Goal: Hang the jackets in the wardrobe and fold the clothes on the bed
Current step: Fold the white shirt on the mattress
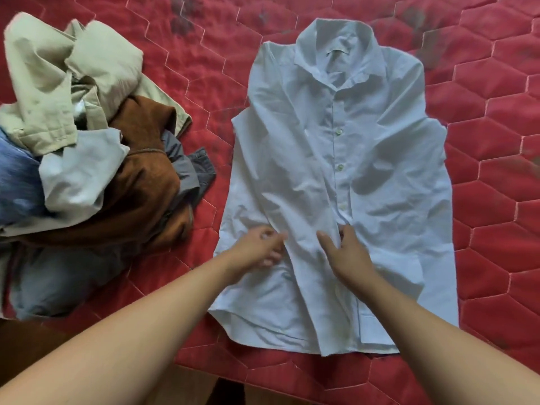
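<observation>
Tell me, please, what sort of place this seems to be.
Probably a bedroom at home. A white shirt lies spread flat on a red quilted bed cover, and a heap of unfolded clothes sits beside it.

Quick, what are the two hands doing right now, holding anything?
Left hand: curled on the white shirt, blurred; grip cannot be told.
Right hand: thumb spread, fingers bent onto the shirt; grip cannot be told.

Count: 1 white shirt (336, 171), 1 clothes pile (87, 141) (garment count unclear), 1 left hand (263, 247), 1 right hand (347, 252), 1 bed (496, 141).
</observation>
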The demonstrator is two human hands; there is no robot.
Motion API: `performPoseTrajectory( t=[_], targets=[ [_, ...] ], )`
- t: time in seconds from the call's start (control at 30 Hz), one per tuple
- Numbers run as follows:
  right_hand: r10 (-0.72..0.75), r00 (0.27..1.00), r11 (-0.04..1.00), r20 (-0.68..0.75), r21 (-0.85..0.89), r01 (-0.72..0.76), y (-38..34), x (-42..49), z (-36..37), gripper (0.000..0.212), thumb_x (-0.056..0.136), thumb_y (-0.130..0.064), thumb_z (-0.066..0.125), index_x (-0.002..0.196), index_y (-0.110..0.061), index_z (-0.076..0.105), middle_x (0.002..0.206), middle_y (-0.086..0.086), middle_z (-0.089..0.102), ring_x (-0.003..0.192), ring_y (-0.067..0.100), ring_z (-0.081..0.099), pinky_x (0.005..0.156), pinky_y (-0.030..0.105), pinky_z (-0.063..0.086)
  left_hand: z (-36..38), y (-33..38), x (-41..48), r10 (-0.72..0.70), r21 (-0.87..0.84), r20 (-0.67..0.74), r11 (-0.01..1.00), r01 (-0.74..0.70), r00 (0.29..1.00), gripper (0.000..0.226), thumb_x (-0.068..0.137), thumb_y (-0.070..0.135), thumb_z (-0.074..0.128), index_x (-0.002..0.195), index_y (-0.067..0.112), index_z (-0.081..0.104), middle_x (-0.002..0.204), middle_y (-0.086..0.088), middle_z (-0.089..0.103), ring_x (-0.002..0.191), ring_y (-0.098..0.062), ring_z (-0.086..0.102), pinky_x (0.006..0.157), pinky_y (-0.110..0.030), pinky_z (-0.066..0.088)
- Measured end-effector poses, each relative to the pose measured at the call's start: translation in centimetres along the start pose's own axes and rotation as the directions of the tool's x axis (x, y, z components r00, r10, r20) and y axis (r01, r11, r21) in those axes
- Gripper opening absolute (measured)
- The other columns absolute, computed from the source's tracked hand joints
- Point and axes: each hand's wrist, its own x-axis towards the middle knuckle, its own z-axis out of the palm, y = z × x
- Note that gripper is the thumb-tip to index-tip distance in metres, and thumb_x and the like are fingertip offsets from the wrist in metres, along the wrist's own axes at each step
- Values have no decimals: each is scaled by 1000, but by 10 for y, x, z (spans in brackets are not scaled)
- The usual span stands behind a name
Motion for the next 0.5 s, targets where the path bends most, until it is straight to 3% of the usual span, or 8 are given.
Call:
performPoseTrajectory(
  t=[0.1,0.13,0.2,0.3,0.4,0.5],
  targets=[
    [-149,975,981,-164,-152,124,-7,7,3,44,94,-30,63,130,-15,44,122,9,56,110,32,58,86,41,47,-21,29,28,124,-170,-403,963,-207,907,38,95,29,66,127,16,51,106,-13,68,78,-20,65,78,-40,58],
    [-232,944,960,-234,-212,183,-14,12,4,45,92,-24,62,133,-16,44,123,10,51,110,33,55,87,44,49,-25,37,33,172,-146,-467,953,-267,867,37,94,28,66,125,20,48,107,-14,68,79,-20,65,75,-40,58],
    [-423,860,889,-286,-313,333,-34,24,4,47,92,-18,62,137,-15,49,127,14,46,113,36,51,90,47,49,-32,59,41,268,-78,-535,929,-363,801,34,93,24,64,122,26,46,105,-6,65,81,-15,62,64,-28,54],
    [-577,806,767,-136,-431,476,-82,61,11,50,95,-22,61,144,-19,51,150,19,37,133,41,39,104,52,43,-50,97,60,358,-86,-560,872,-482,747,39,91,18,64,125,29,50,111,4,58,94,-11,60,73,-18,51],
    [-685,728,574,-19,-629,524,-123,98,26,60,96,-16,52,154,-24,37,167,16,15,153,43,12,118,56,25,-69,122,86,355,-160,-537,848,-505,766,40,82,18,67,117,36,62,122,-8,64,107,-25,67,92,-39,58],
    [-736,655,325,172,-759,565,-139,128,39,67,100,-15,31,163,-22,9,171,6,-5,157,35,-9,125,55,1,-82,136,104,328,-328,-518,777,-538,790,42,87,-7,59,122,15,68,115,-10,72,97,-21,74,84,-32,61]
  ],
)
